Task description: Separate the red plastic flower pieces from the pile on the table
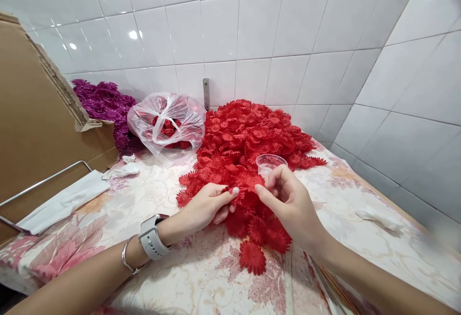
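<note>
Between my two hands is a red fabric flower [250,181], held by its edges above the pile. My left hand [212,203], with a watch and a bangle at the wrist, pinches its left side between thumb and fingers. On the other side my right hand [284,195] pinches the flower's right edge, fingers curled. A large heap of red fabric flowers [248,132] spreads behind and below both hands. One loose red flower [252,257] lies nearest me. Just beyond my right hand stands a clear plastic cup [271,162], partly hidden by my fingers.
A clear plastic bag [144,118] with red pieces inside sits left of the heap, beside purple flowers [103,103]. Cardboard [36,94] stands at left. A crumpled white scrap [378,219] lies right on the flowered tablecloth [173,276]. Tiled walls [219,27] close off the back and right.
</note>
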`<state>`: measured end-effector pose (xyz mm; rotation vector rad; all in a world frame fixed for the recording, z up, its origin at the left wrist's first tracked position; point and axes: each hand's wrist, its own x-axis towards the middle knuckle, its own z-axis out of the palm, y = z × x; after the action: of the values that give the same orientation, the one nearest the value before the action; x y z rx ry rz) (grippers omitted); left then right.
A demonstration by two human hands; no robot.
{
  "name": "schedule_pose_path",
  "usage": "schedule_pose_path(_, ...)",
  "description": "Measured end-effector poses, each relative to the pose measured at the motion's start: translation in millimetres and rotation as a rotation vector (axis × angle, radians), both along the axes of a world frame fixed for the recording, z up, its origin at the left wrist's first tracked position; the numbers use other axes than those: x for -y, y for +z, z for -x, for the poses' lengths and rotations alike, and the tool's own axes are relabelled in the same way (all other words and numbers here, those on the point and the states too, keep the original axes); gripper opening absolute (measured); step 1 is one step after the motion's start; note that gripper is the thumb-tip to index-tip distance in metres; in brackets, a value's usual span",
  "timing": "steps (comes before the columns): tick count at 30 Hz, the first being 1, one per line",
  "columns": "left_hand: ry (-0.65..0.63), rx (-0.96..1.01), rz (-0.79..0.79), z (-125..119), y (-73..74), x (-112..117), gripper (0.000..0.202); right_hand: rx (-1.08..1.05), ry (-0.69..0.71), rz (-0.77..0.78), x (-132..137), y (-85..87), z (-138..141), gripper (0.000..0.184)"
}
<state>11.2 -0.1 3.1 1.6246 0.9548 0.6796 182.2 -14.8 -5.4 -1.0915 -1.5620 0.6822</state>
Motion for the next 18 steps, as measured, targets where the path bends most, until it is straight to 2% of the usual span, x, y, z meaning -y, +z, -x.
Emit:
schedule_pose_path(3,-0.002,-0.013,0.029,2,-2.7,-2,0.050,0.104,0.236,0.017,5,2.2,2,0.011)
schedule_pose_path(5,-0.036,-0.039,0.037,3,-3.2,-3,0.052,0.172,0.301,0.029,7,1.5,3,0.008)
schedule_pose_path(7,-0.069,-0.065,0.030,2,-2.5,-2,0.052,0.179,0.303,0.038,7,-0.4,4,0.008)
schedule_pose_path(10,-0.131,-0.075,-0.026,-1,0.6,2,0.050,0.070,0.203,0.071,4,-2.7,3,0.015)
schedule_pose_path(12,-0.184,-0.072,-0.027,-4,2.7,5,0.048,-0.036,0.043,0.078,0,-2.8,1,0.018)
schedule_pose_path(15,-0.201,-0.018,0.060,-8,3.2,8,0.043,-0.151,-0.211,0.042,-8,-2.2,-5,0.019)
schedule_pose_path(16,-0.187,-0.005,0.069,-8,2.3,8,0.041,-0.149,-0.251,0.029,-10,-2.3,-6,0.017)
schedule_pose_path(18,-0.113,-0.003,0.029,-7,-0.4,6,0.039,-0.065,-0.235,0.021,-11,-2.7,-7,0.018)
